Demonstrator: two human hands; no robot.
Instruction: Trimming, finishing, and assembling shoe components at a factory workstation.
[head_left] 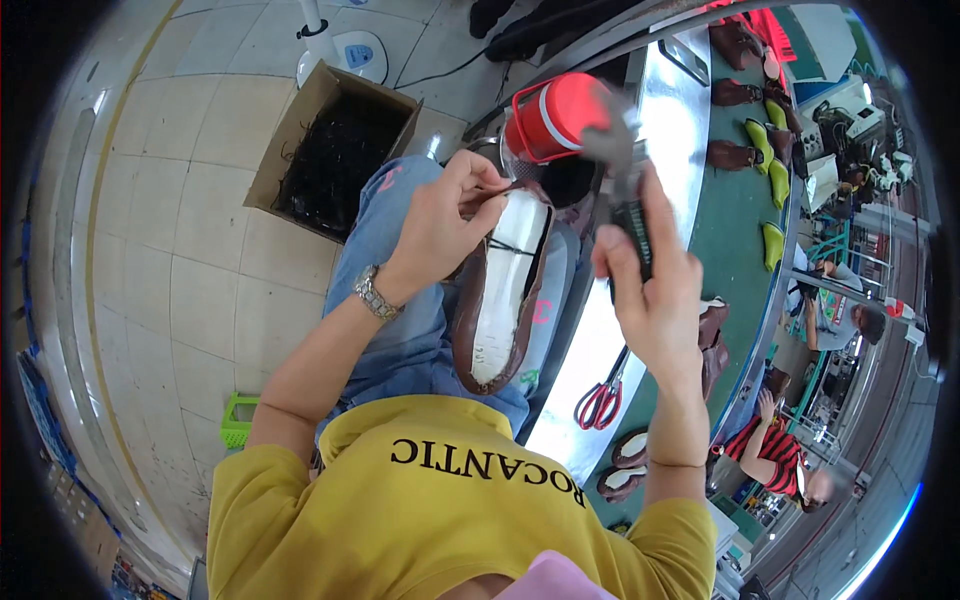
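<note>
A brown leather shoe upper lies sole up across my lap, its white insole facing me and a dark cord crossing it. My left hand pinches the leather edge at the far end of the shoe. Over to the right, my right hand is closed around the dark grip of what look like lasting pliers. Their metal head is raised clear of the shoe and smeared by motion, so its jaws cannot be made out.
A red-lidded container stands just beyond the shoe. An open cardboard box with dark scraps sits at left. Red-handled scissors lie on the metal bench edge. Brown shoes and yellow-green lasts line the green bench; people work beyond.
</note>
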